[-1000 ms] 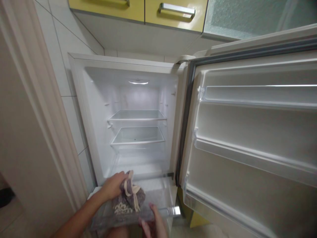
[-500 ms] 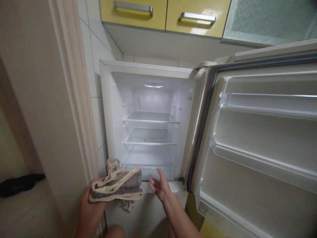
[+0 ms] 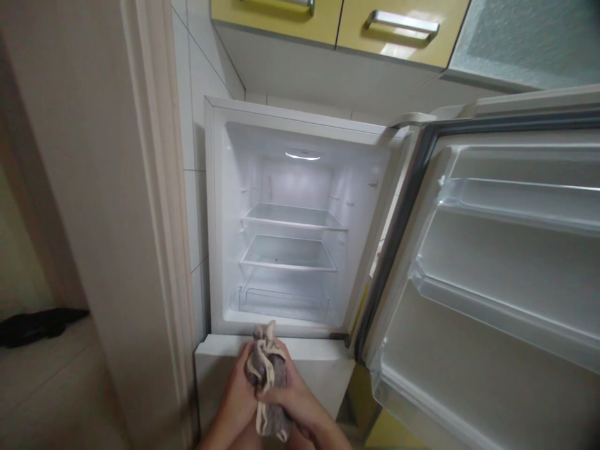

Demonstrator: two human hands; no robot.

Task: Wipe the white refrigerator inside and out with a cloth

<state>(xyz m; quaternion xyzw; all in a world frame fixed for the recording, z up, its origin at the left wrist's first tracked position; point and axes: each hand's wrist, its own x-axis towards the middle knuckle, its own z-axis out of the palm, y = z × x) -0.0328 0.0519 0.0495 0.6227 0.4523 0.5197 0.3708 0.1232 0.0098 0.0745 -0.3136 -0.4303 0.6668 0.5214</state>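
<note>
A grey-brown cloth with cream edging is bunched up between my two hands, in front of the lower edge of the fridge opening. My left hand presses around its left side, and my right hand wraps its right side with the thumb across the front. The fridge stands wide open before me. Inside it are two glass shelves and a clear drawer at the bottom. Parts of the fingers are hidden behind the cloth.
The fridge door with clear racks swings out to the right. Yellow cabinets hang above. A door frame stands close on the left, with a dark item on the floor beyond it. A white lower door sits below the opening.
My left hand has brought the cloth right and down to the middle. My right hand, open and bare before, now grips it too. The cloth is squeezed narrower, and the view has shifted slightly.
</note>
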